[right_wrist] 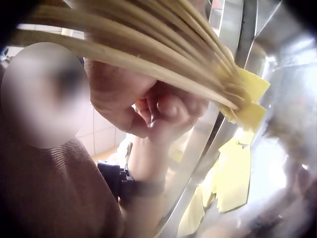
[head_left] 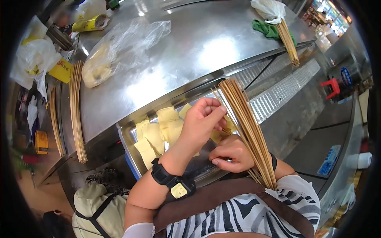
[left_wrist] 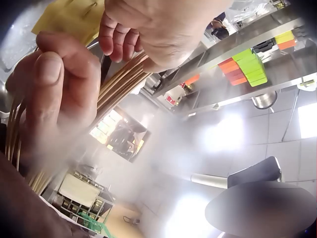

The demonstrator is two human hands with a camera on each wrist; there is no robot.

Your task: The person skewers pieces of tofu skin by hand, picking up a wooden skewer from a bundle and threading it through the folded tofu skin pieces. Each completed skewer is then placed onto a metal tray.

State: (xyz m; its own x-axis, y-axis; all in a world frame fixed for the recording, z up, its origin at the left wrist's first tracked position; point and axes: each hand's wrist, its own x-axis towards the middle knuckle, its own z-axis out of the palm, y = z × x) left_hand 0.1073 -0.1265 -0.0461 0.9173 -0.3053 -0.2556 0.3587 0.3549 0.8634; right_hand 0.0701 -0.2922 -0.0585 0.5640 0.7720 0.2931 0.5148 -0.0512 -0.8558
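A thick bundle of bamboo skewers [head_left: 251,133] slants across my right wrist, its lower end against my forearm. My left hand [head_left: 200,121] is at the upper end, thumb and forefinger pinching a thin skewer that stands apart from the bundle. Below it, my right hand [head_left: 233,154] curls beside the bundle, gripping skewers; its thumb shows in the left wrist view. Under both hands a metal tray [head_left: 127,147] holds several thin yellow sheets [head_left: 151,135], which look like tofu skin. In the right wrist view, skewer ends overlap a folded yellow sheet [right_wrist: 251,89].
Behind the tray runs a steel counter [head_left: 186,51] with a clear plastic bag [head_left: 131,43] on it. More skewer bundles lie at the left [head_left: 75,111] and, partly bagged, at the far right [head_left: 286,37]. A green cloth [head_left: 264,28] lies beside that bagged bundle.
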